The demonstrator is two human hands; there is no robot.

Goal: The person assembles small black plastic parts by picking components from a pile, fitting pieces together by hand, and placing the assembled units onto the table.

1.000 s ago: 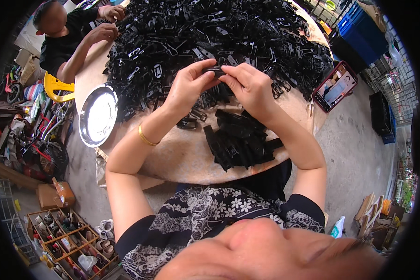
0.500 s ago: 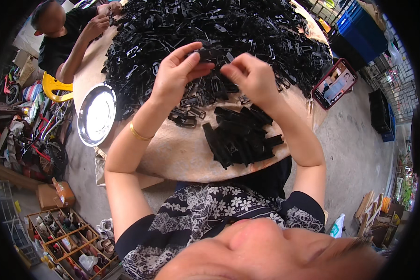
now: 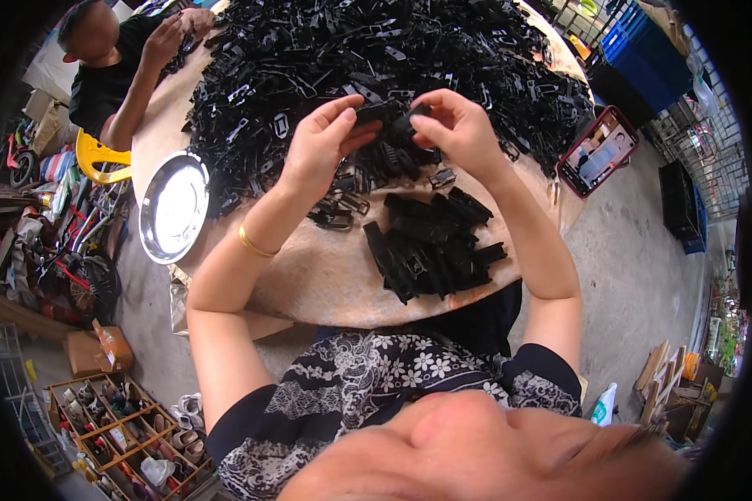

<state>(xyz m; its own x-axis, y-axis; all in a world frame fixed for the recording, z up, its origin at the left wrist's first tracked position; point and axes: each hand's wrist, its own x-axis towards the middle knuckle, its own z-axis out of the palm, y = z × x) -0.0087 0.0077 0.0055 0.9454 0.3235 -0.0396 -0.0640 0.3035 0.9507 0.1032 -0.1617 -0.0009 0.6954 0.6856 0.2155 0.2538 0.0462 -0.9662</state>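
Over the near edge of a big heap of black plastic parts (image 3: pixel 309 50), my two hands face each other. My left hand (image 3: pixel 317 146) pinches a dark oblong plastic piece (image 3: pixel 374 114) between thumb and fingers. A smaller black piece (image 3: pixel 419 111) is gripped between the thumb and fingertips of my right hand (image 3: pixel 459 134), close beside the first. Whether the two pieces touch, I cannot tell. Below my hands, several long black pieces (image 3: pixel 430 246) lie stacked on the round table (image 3: pixel 326 292). Loose black clip-like parts (image 3: pixel 338 207) lie to the left of that stack.
A shiny metal tray (image 3: pixel 174 207) sits at the table's left edge. At the right edge stands a phone (image 3: pixel 599 150). Far left, another person's hands (image 3: pixel 167 40) handle black parts beside a yellow chair (image 3: pixel 100 159). A blue crate (image 3: pixel 647 58) stands beyond, right.
My right hand has moved slightly up and now shows a black piece at its fingertips. My left hand has shifted a little right and down. The other person's hands have moved slightly.
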